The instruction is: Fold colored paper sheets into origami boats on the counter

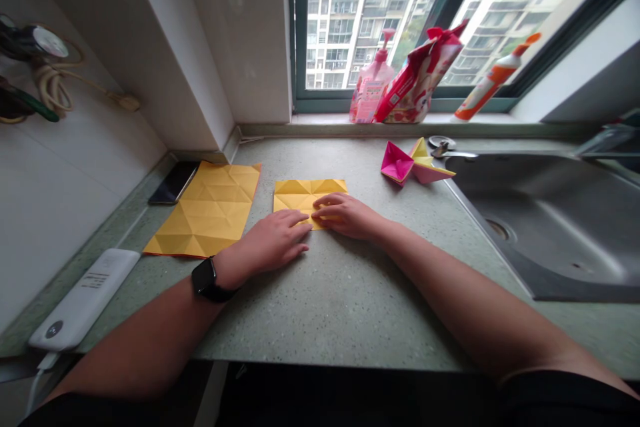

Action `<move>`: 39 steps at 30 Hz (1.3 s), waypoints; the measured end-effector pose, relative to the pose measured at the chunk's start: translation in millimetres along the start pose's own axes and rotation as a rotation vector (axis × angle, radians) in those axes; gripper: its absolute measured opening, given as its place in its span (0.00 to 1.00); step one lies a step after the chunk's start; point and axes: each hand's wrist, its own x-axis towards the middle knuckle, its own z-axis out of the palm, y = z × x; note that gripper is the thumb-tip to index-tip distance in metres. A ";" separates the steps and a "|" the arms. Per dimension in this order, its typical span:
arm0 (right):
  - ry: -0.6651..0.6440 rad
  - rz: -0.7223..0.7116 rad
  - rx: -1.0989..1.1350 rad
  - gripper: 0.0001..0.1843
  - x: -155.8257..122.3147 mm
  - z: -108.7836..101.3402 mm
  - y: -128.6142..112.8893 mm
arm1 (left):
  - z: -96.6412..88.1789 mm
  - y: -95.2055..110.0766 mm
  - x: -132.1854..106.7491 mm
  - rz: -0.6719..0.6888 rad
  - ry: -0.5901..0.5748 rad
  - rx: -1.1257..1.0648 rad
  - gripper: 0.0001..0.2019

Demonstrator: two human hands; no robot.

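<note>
A yellow sheet of folding paper (294,195), crossed by crease lines, lies on the counter in front of me. My left hand (277,235), with a black watch on its wrist, rests over the sheet's near left part, fingers stretched out. From the other side my right hand (350,215) lies on the right half, its fingers extended flat and slightly apart. Both sets of fingertips almost meet near the middle and hide the near part of the paper. Further left lies a larger creased yellow sheet (215,203) with a reddish edge.
A black phone (173,183) touches the larger sheet, and a white power bank (86,297) with a cable lies at left. Folded pink and yellow paper pieces (399,161) stand near the steel sink (525,283). A pump bottle (371,87), a red bag (423,77) and an orange-white bottle (487,88) line the sill.
</note>
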 end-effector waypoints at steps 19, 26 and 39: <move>-0.060 0.158 -0.184 0.21 6.0 2.1 -19.4 | 6.8 -3.7 3.7 -0.036 -0.062 -0.126 0.14; -0.131 0.168 -0.131 0.30 1.2 -8.5 -7.3 | 5.4 -2.9 3.1 -0.038 -0.069 -0.143 0.13; -0.270 0.393 -0.026 0.55 -21.4 -41.0 22.2 | 2.9 -3.8 2.7 -0.059 -0.088 -0.167 0.12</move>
